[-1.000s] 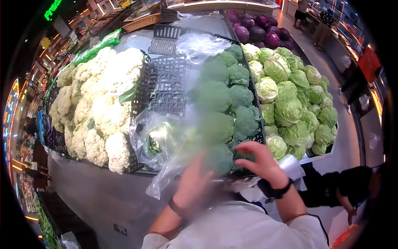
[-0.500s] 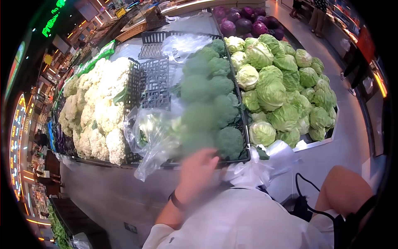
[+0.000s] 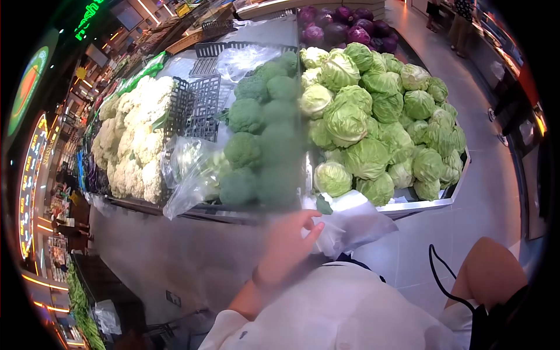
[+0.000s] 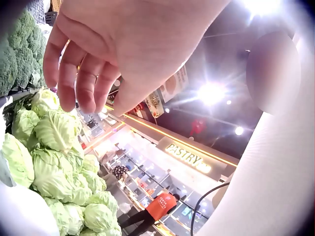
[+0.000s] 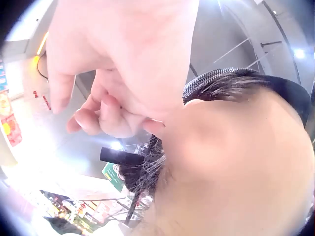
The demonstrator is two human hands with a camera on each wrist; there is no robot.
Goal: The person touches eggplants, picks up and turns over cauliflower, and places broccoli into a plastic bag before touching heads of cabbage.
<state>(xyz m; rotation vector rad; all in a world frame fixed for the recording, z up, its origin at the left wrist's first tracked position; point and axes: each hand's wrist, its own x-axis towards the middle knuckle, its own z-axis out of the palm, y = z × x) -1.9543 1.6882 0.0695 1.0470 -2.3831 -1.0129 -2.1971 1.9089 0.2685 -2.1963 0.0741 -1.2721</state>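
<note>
My left hand (image 3: 289, 242) is low in the middle of the head view, by the front edge of the vegetable stand, fingertips right at a clear plastic bag (image 3: 361, 221). A green leaf (image 3: 324, 204) shows at the bag's near end. In the left wrist view the left hand (image 4: 118, 44) has loosely bent fingers with nothing between them. My right hand (image 5: 123, 59) is out of the head view. The right wrist view shows it raised beside a person's head, fingers loosely curled and holding nothing visible.
Broccoli (image 3: 245, 116), partly blurred, lies in front, with cauliflower (image 3: 137, 134) to the left, green cabbages (image 3: 373, 128) right and purple cabbages (image 3: 344, 29) behind. Another clear bag (image 3: 192, 169) with pale green contents rests on the stand. A person in red (image 4: 161, 205) stands beyond.
My right hand has risen out of the head view, up beside the head. The left hand has shifted right to the plastic bag, while the stand has slid left in view.
</note>
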